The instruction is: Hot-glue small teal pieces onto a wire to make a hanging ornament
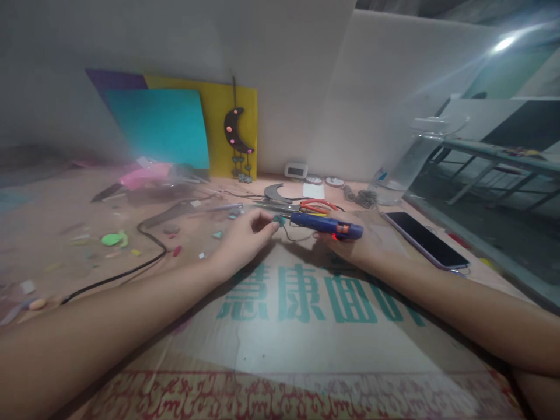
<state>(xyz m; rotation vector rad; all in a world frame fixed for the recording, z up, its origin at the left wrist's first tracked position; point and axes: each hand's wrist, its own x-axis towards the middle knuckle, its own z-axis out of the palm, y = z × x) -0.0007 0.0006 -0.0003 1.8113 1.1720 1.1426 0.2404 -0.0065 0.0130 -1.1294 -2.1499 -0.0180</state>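
My right hand (343, 242) is wrapped round a blue hot glue gun (319, 224), its nozzle pointing left and a small red light glowing underneath. Between the thumb and fingertips of my left hand (249, 233) is a small teal piece (279, 220), touching or very near the nozzle; its exact shape is too small to tell. A thin grey cord (297, 239) curves down from beside the piece toward my right hand. Just behind the glue gun lie scissors (280, 206) and a tool with orange handles (321, 204). A grey crescent cutout (276, 192) rests behind them.
A dark crescent hanging (231, 131) leans with yellow card (214, 122) and teal card (161, 125) at the wall. A phone (426, 239) and clear plastic jug (400, 169) stand right. A black cable (153, 259) and scraps, including a green one (112, 239), lie left.
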